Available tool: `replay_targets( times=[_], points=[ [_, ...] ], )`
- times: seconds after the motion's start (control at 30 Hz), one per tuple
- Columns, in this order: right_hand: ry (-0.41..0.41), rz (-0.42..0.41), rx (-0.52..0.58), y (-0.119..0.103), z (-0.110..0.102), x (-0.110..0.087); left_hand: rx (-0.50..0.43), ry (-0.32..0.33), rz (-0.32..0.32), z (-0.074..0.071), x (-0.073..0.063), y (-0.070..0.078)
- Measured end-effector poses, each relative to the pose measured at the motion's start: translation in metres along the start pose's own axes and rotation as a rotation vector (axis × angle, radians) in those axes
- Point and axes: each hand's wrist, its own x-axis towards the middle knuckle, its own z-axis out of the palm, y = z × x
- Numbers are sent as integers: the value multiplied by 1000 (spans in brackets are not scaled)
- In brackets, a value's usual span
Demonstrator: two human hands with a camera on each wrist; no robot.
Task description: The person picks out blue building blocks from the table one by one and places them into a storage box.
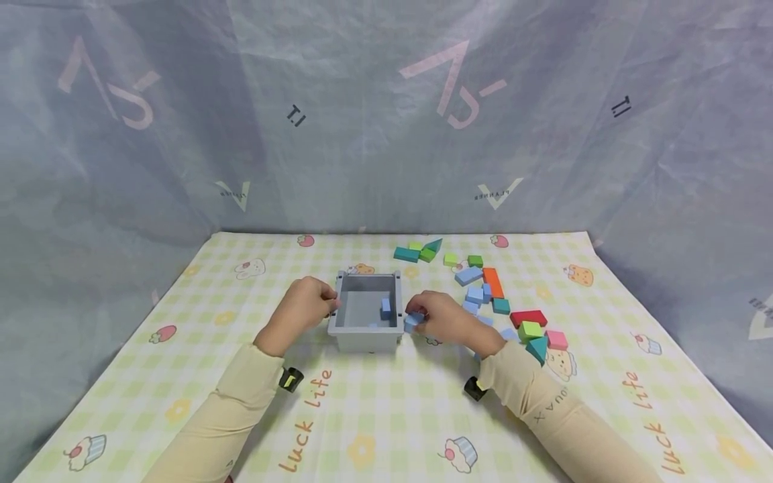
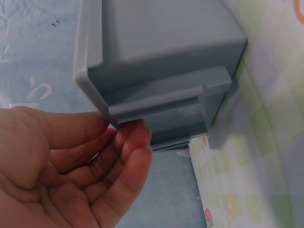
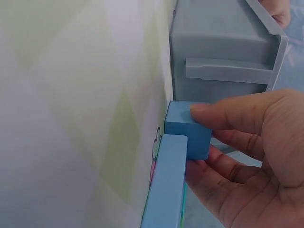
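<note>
A grey plastic box (image 1: 370, 341) stands mid-table, holding a blue block (image 1: 385, 308) against its right inner side. My left hand (image 1: 308, 303) pinches the left rim of the box; in the left wrist view the thumb and curled fingers (image 2: 133, 175) meet at its edge. To the right of the box, my right hand (image 1: 447, 316) pinches a blue cube (image 3: 187, 130) between thumb and fingers, low by the tabletop. A long blue block (image 3: 168, 175) lies beside that cube in the right wrist view.
Loose blocks lie right of the right hand, among them an orange block (image 1: 492, 282), a red block (image 1: 528, 318), a light green block (image 1: 531, 331) and a pink block (image 1: 556, 340). Teal (image 1: 406, 254) and green pieces lie behind the box. A grey-blue curtain (image 1: 362, 134) hangs behind the table.
</note>
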Motion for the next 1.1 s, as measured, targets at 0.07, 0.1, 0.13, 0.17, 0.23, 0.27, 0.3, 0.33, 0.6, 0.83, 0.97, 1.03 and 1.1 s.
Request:
replay_targets(
  times=[0.07, 0.1, 0.13, 0.17, 0.23, 0.27, 0.3, 0.33, 0.6, 0.83, 0.97, 1.03, 1.1],
  points=[
    [-3, 4, -1, 0, 1, -1, -9, -3, -8, 2, -1, 0],
    [-5, 6, -1, 0, 2, -1, -11, -2, -11, 2, -1, -1],
    [-6, 7, -1, 0, 2, -1, -11, -2, -9, 3, -2, -1],
    [-6, 5, -3, 0, 3, -1, -11, -1, -10, 4, -3, -1],
    [-8, 10, 1, 0, 4, -2, -13, 0, -14, 5, -3, -2],
    [-7, 12, 4, 0, 5, -1, -13, 1, -11, 5, -4, -2],
    [-7, 13, 8, 0, 5, -2, -13, 3, -12, 5, -4, -3],
    [-9, 15, 12, 1, 6, -2, -13, 2, -12, 5, -4, -3],
    [-11, -14, 20, 3, 3, -4, -29, -13, -13, 5, -4, -4],
    [19, -5, 12, 7, -8, -3, -1, 7, 10, 2, -2, 1],
    [60, 39, 40, 8, -17, -2, 1, 6, 4, 1, -2, 1],
    [92, 70, 59, 6, -22, -2, 2, 5, 4, 1, -1, 1],
    [128, 94, 78, 3, -28, -2, 2, 3, 1, 0, 0, 2]
  ],
)
